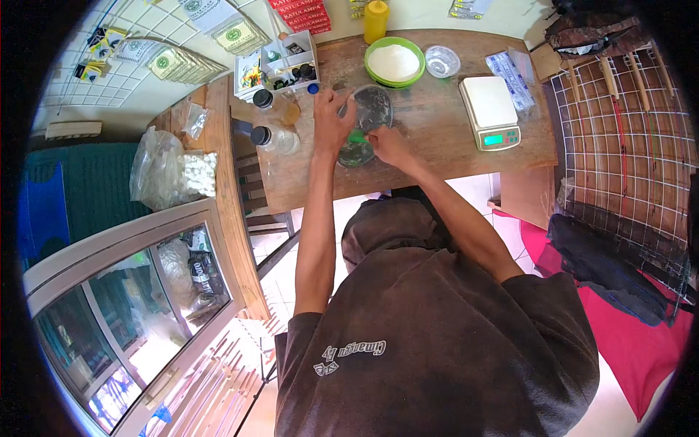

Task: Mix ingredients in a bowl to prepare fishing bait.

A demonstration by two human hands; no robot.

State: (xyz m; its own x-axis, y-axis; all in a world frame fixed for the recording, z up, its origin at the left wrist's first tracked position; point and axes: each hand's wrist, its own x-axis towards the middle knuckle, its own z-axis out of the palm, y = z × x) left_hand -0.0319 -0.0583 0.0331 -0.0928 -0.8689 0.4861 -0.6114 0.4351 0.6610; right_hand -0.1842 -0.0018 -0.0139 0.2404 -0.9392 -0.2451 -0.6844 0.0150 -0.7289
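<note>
My left hand (332, 117) grips the left rim of a round clear container (377, 104), its thumb and fingers bent over the edge. White residue streaks the container's see-through wall. My right hand (390, 143) is closed at the container's near right side, on a bright green utensil (357, 136) whose full shape is hidden. Below the utensil, a rounded dark-green patch shows through the clear material. Left of my left hand stand a bottle of amber liquid (286, 109) and a clear bottle (286, 143), both with black caps.
Green bowls (419, 70) with white powder, a clear plastic cup (442, 61) and a yellow squeeze bottle (375, 22) stand at the back. A digital scale (490, 104) is to the right. A compartment box (314, 57) sits back left, near a blue cap (313, 88).
</note>
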